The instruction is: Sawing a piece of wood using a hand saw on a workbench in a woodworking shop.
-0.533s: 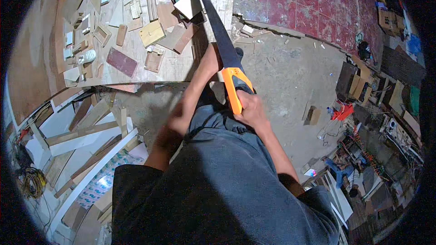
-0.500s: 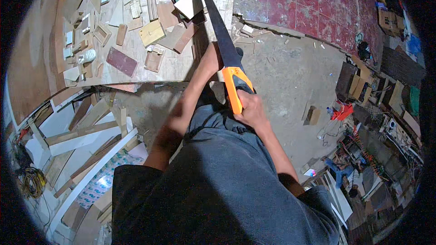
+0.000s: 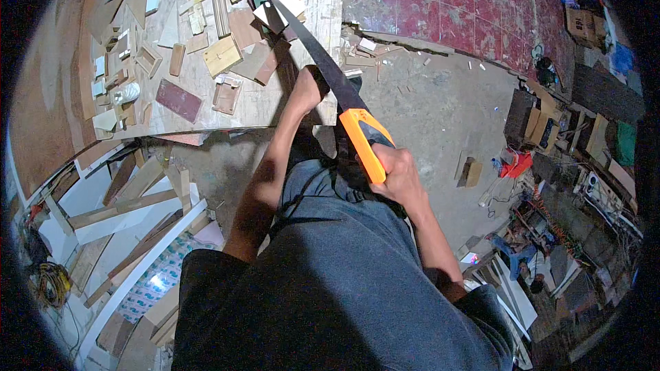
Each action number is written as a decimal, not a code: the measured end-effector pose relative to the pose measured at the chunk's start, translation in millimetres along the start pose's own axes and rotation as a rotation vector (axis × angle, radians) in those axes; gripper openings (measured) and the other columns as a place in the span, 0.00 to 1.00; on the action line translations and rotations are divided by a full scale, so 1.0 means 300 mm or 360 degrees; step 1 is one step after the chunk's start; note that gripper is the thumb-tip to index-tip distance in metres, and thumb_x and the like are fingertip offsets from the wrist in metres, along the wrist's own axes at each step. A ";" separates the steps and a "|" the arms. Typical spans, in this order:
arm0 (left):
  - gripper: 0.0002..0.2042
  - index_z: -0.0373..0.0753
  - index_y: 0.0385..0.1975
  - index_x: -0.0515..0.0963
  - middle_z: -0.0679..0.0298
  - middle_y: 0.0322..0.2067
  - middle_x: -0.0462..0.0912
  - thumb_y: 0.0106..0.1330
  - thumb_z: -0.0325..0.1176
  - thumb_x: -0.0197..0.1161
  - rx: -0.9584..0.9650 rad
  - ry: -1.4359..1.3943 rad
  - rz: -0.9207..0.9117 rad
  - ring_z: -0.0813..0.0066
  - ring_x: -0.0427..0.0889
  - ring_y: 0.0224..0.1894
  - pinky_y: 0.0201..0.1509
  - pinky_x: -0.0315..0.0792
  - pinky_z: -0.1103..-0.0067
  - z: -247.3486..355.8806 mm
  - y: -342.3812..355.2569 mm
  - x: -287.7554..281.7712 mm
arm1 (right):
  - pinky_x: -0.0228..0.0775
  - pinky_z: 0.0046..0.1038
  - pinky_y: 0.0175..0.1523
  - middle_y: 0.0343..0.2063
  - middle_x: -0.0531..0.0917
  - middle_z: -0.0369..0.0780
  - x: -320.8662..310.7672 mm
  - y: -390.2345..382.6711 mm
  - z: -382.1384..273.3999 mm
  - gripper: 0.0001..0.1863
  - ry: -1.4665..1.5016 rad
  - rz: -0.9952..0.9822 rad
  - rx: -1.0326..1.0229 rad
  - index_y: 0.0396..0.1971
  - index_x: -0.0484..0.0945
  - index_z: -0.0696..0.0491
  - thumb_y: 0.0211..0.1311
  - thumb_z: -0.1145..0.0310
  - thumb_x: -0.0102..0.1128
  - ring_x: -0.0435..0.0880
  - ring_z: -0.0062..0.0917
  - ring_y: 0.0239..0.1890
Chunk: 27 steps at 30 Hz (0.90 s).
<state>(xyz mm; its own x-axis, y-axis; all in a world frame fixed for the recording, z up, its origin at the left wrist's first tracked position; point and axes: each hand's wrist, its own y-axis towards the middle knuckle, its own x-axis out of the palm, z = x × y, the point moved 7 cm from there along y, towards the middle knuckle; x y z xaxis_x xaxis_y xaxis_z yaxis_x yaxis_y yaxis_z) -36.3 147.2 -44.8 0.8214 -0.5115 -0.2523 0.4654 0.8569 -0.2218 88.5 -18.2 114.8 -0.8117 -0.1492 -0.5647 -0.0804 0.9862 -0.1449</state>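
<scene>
Head view: the right hand point(image 3: 401, 172) wraps its fingers around the orange handle point(image 3: 360, 141) of the handsaw point(image 3: 338, 86), blade point(image 3: 311, 47) ahead of them; the left hand's point(image 3: 306, 93) hold we cannot tell. We judge the saw light, springy-bladed, best gripped there.

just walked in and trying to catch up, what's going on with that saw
A person's right hand grips the orange handle of a handsaw, its dark blade slanting forward and left over the worktable. Beside the blade, the left hand is near the table's front edge; whatever its fingers hold or press is hidden. Wood pieces lie scattered across the tabletop.
</scene>
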 end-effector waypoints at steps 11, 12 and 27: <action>0.09 0.28 0.34 0.79 0.45 0.31 0.84 0.63 0.29 0.60 -0.0121 0.0198 0.0047 0.48 0.85 0.38 0.44 0.75 0.64 -0.017 -0.092 0.040 | 0.69 0.35 0.26 0.18 0.75 0.46 0.014 0.020 0.026 0.06 0.0091 0.0176 0.0068 0.27 0.77 0.59 0.49 0.78 0.65 0.78 0.42 0.19; 0.09 0.28 0.34 0.79 0.45 0.31 0.84 0.63 0.29 0.60 -0.0123 0.0198 0.0051 0.48 0.85 0.38 0.44 0.75 0.64 -0.029 -0.095 0.042 | 0.69 0.35 0.26 0.18 0.75 0.46 0.020 0.019 0.019 0.06 0.0092 0.0172 0.0065 0.27 0.77 0.59 0.49 0.78 0.65 0.78 0.42 0.19; 0.09 0.25 0.33 0.76 0.43 0.24 0.79 0.66 0.27 0.54 0.0008 -0.0015 0.0138 0.54 0.82 0.30 0.38 0.74 0.63 0.112 -0.072 0.108 | 0.67 0.33 0.22 0.17 0.71 0.42 0.048 -0.050 0.034 0.10 -0.0024 0.0613 -0.0033 0.24 0.75 0.57 0.44 0.74 0.69 0.76 0.37 0.16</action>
<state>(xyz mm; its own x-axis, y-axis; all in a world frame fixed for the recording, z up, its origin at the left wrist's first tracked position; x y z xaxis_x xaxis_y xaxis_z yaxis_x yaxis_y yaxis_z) -8.6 114.3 -16.6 0.8617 -0.4350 -0.2613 0.3942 0.8981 -0.1950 84.1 -36.0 100.6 -0.7762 0.2317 -0.5864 0.2171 0.9714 0.0964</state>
